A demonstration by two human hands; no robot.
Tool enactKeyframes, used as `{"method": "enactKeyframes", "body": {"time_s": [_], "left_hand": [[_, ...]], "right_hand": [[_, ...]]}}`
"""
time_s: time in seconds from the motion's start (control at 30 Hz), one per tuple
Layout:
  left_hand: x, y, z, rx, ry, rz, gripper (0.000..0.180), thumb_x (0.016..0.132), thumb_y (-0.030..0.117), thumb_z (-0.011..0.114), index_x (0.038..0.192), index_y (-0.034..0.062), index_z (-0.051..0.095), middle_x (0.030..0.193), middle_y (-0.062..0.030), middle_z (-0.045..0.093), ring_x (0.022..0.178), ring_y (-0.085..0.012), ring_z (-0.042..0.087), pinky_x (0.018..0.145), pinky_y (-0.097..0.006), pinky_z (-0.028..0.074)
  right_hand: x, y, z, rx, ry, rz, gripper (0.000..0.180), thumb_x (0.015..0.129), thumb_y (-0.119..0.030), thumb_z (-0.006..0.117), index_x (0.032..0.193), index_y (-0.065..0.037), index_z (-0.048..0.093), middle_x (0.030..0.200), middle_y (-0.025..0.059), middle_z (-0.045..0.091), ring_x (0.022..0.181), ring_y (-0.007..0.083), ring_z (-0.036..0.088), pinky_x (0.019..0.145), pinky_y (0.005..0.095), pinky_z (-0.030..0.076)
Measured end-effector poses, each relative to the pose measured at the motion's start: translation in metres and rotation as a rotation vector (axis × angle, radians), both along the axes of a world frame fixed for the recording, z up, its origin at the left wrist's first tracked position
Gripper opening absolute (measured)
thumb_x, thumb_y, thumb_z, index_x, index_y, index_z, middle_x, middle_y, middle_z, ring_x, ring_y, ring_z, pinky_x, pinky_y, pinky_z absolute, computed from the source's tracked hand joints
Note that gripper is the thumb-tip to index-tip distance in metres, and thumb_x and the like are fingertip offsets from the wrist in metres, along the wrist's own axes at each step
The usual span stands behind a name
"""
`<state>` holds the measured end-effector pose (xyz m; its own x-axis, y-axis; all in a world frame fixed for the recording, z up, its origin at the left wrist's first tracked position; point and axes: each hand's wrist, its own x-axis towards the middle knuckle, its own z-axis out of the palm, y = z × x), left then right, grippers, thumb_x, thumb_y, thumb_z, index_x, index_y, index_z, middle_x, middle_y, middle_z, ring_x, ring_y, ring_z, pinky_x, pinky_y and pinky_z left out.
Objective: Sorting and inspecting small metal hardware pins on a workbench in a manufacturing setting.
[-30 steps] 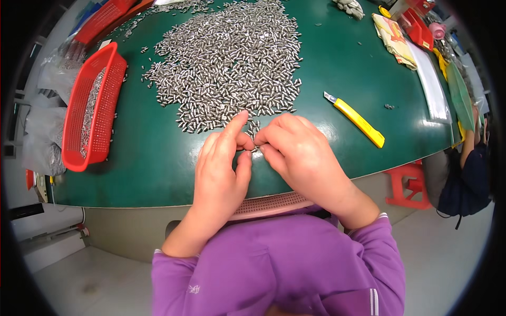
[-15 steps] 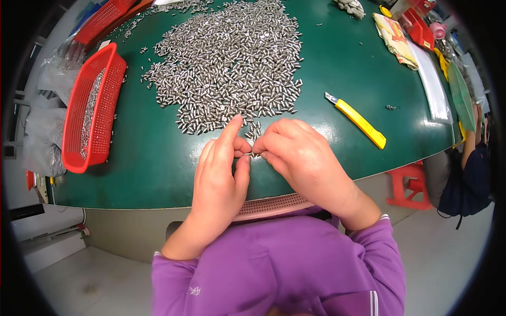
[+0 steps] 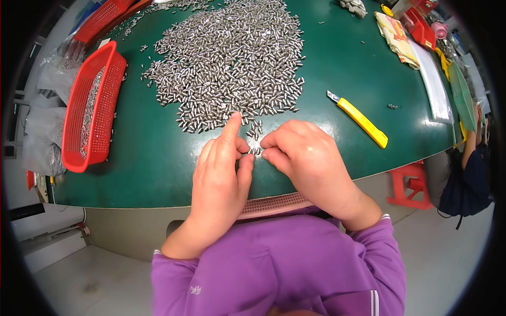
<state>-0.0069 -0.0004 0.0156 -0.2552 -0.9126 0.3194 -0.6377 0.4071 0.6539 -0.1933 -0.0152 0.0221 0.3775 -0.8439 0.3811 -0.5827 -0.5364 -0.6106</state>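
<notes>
Progress: a few pins (image 3: 255, 151) stand side by side in a short row on the desk (image 3: 327, 58), between the two hands. A small cluster lies just beyond, near the edge of the big pile (image 3: 232, 58). Judged from this, only a handful is in order; nearly the whole pile is left. The red basket (image 3: 103, 126), at left, also contains pins; cannot tell whether these are finished.

Fingers: left hand (image 3: 219, 171) has its forefinger stretched toward the pile, thumb and a bent finger at the row's left end. Right hand (image 3: 313, 158) has thumb and forefinger narrowly apart at the right end. Cannot tell whether either pinches a pin.

Surface: green, glossy, front edge bowed by the lens. Yellow cutter (image 3: 361, 122) lies right of the pile, blade tip out; folded cloth (image 3: 396, 39) farther right.

Room: red stool (image 3: 409, 185) on pale floor (image 3: 453, 263); plastic bags (image 3: 45, 126) beyond the basket.
</notes>
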Motion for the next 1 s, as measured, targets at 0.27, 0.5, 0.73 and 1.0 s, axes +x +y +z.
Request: {"method": "enactKeyframes", "body": {"time_s": [0.27,0.5,0.73,1.0], "left_hand": [[0.001,0.000,0.002,0.056,0.083,-0.026,0.076,0.079,-0.012,0.069,0.148,-0.0004,0.041,0.096,-0.0100,0.062,0.087,-0.0249,0.060,0.080,-0.037,0.051],[0.002,-0.002,0.001,0.107,0.112,-0.040,0.076,0.081,-0.013,0.068,0.149,0.0007,0.040,0.099,-0.0116,0.064,0.089,-0.0254,0.062,0.080,-0.037,0.053],[0.004,-0.005,0.000,0.124,0.156,-0.042,0.075,0.081,-0.013,0.068,0.150,0.0034,0.041,0.099,-0.0117,0.065,0.085,-0.0231,0.064,0.075,-0.035,0.054],[0.002,-0.009,0.000,0.143,0.172,-0.029,0.069,0.083,-0.012,0.067,0.146,0.0037,0.047,0.093,-0.0048,0.067,0.080,-0.0108,0.060,0.074,-0.025,0.053]], "right_hand": [[-0.002,0.002,0.001,0.009,-0.011,-0.014,0.015,0.081,-0.003,0.071,0.095,-0.004,0.064,0.085,0.0117,0.059,0.082,0.0340,0.060,0.072,0.0439,0.051],[0.001,0.002,-0.003,-0.006,0.020,-0.031,0.015,0.081,-0.004,0.072,0.093,-0.005,0.063,0.084,0.0109,0.059,0.080,0.0333,0.060,0.069,0.0435,0.050],[0.002,0.000,0.005,0.087,-0.025,-0.065,0.015,0.076,-0.005,0.077,0.089,-0.005,0.069,0.079,0.0085,0.064,0.073,0.0298,0.063,0.066,0.0402,0.051],[0.006,-0.003,-0.001,0.043,-0.020,-0.025,0.013,0.080,-0.008,0.074,0.089,-0.005,0.066,0.082,0.0098,0.060,0.080,0.0320,0.061,0.069,0.0424,0.051]]}}
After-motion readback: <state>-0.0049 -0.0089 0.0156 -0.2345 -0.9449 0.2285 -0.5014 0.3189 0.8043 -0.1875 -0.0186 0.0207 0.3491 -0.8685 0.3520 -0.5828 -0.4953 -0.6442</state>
